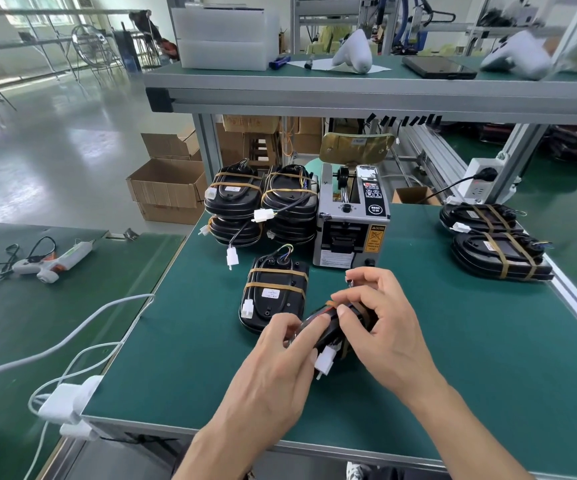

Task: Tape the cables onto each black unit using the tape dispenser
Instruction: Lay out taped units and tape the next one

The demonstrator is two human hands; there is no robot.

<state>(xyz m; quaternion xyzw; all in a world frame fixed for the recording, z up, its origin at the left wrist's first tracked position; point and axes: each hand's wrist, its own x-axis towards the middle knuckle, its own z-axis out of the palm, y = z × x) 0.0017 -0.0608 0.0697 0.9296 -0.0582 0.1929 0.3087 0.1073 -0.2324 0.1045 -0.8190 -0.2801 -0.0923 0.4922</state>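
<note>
Both hands, left (pixel 280 355) and right (pixel 380 327), clamp one black unit (pixel 328 329) just above the table (pixel 487 358), apparently pressing tape over its cable, so the next move likely calls for a fresh strip from the tape dispenser (pixel 352 216).

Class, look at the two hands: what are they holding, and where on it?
Both hold one black unit: left hand at its near-left edge, right hand over its far-right side and tape.

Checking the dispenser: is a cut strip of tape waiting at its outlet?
No, the tape dispenser outlet looks dark and bare.
</note>
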